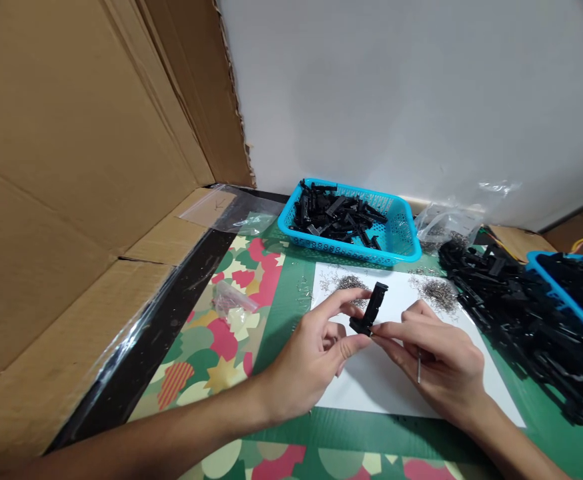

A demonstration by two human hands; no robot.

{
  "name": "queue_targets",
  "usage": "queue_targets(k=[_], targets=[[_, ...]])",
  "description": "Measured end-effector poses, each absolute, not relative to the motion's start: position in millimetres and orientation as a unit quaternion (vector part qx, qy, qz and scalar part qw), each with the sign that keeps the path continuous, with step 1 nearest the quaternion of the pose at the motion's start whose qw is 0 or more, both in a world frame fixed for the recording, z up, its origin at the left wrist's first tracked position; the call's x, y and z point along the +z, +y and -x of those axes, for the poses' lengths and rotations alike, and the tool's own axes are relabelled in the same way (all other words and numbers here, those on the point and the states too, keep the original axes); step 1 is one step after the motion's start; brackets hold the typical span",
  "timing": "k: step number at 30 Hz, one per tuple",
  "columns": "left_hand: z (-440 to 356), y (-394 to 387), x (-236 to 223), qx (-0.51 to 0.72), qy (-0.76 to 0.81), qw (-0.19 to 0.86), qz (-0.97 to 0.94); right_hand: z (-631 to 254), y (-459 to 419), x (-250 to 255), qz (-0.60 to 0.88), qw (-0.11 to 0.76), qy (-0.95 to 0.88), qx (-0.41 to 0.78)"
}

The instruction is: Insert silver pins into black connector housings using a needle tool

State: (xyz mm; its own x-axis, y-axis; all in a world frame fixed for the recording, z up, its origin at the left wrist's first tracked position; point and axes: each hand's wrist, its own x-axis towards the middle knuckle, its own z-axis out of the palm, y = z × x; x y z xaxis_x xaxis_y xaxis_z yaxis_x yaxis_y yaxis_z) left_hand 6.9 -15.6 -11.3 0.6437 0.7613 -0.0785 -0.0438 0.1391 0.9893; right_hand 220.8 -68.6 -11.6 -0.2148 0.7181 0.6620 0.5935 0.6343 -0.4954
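My left hand (316,350) pinches a small black plastic part (370,309) between thumb and forefinger, holding it tilted above a white sheet of paper (371,390). My right hand (436,357) touches the lower end of the same part with its fingertips pressed together, and a thin metal pin (419,368) lies tucked along its fingers. Small heaps of tiny metal springs or pins (439,293) rest on the paper just beyond the hands.
A blue basket (401,243) of black plastic parts stands behind the paper. A big loose pile of black parts (516,313) and a second blue basket (571,300) fill the right. Cardboard (71,200) walls the left; small plastic bags (231,301) lie on the patterned mat.
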Motion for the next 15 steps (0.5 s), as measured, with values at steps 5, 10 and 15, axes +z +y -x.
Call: queue_targets(k=[5, 10, 15], targets=[[-8.1, -15.2, -11.0, 0.298, 0.302, 0.69, -0.587, -221.0, -66.9, -13.0, 0.425, 0.449, -0.784, 0.058], [-9.4, -15.1, -9.7, 0.303, 0.304, 0.684, -0.59, -220.4, -67.3, -12.0, 0.417, 0.467, -0.774, 0.092], [-9.8, -14.2, -10.2, 0.3, 0.303, 0.688, -0.587, -219.1, -67.5, -9.4, 0.414, 0.487, -0.759, 0.125]])
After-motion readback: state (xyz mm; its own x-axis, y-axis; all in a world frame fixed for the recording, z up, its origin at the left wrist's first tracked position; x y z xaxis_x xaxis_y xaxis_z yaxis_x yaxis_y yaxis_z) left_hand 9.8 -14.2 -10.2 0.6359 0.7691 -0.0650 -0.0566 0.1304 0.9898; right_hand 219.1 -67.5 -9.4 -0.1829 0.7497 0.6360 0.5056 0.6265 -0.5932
